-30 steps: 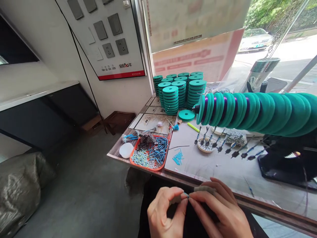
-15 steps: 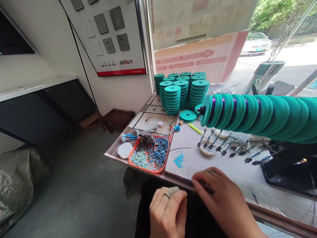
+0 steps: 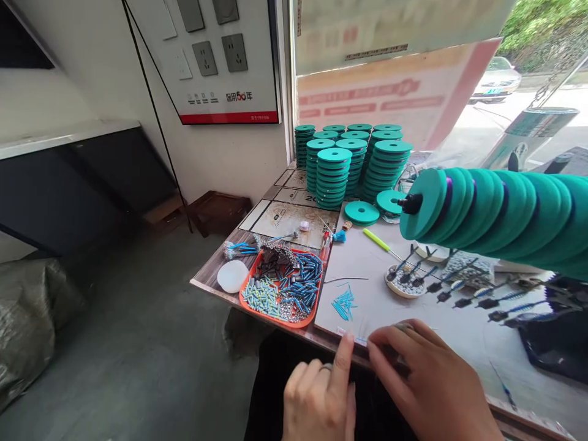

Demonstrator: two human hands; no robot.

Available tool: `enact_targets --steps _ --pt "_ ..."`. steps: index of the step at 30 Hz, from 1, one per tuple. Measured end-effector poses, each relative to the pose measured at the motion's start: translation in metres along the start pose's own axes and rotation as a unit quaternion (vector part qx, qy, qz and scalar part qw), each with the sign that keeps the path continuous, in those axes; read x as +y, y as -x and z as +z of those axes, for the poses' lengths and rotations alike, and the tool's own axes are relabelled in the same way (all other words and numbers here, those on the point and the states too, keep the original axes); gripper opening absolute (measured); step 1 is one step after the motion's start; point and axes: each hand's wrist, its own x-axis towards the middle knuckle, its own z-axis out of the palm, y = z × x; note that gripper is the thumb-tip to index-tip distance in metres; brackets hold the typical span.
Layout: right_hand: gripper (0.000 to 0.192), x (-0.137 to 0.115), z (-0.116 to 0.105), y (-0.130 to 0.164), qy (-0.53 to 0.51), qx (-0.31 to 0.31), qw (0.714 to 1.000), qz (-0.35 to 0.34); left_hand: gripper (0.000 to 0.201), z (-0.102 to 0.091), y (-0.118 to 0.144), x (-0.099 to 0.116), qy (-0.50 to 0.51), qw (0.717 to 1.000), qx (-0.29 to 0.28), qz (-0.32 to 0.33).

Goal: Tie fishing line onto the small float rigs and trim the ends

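Row of teal discs (image 3: 500, 214) runs off the right edge.

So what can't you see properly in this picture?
- Head view: whatever the right hand pinches at the table edge is hidden under its own fingers.
- The left hand is cut off by the bottom edge.
- The row of teal discs runs off the right edge.
- The beads in the orange tray are too small to tell apart.

tray (image 3: 248, 302) left of mat (image 3: 367, 269); disc stacks (image 3: 351, 162) behind; both hands (image 3: 427, 386) at mat's near edge, probably touching.
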Motion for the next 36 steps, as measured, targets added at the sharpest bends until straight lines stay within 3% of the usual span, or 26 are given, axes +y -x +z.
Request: enact_targets --steps 7,12,16,22,24,29,36 --pt "0.035 0.0 0.0 0.0 0.005 0.017 1.0 -0.006 0.043 -0.003 0.0 -0.003 -0.041 0.999 -0.01 0.004" --pt "0.036 0.0 -0.004 -0.006 0.009 0.013 0.999 -0.045 0.053 0.004 0.007 -0.001 -0.073 0.997 -0.011 -0.006" --pt "0.04 0.012 -0.022 -0.008 0.043 0.005 0.991 -0.124 0.07 0.012 0.014 -0.001 -0.096 0.995 -0.018 -0.011" --pt "0.034 0.044 -0.054 0.002 0.108 0.011 0.97 -0.219 0.069 0.008 0.012 -0.004 -0.083 0.995 -0.049 0.001" --pt "0.034 0.053 -0.058 0.01 0.121 0.009 0.97 -0.213 0.065 0.006 0.01 -0.006 -0.088 0.995 -0.047 0.004" --pt "0.039 0.061 -0.051 0.024 0.07 -0.013 0.993 -0.098 0.067 0.005 0.007 -0.008 -0.11 0.992 -0.051 0.016" --pt "0.037 0.06 -0.051 0.02 0.045 -0.049 0.991 -0.116 0.075 0.004 0.005 -0.007 -0.12 0.991 -0.064 0.008"
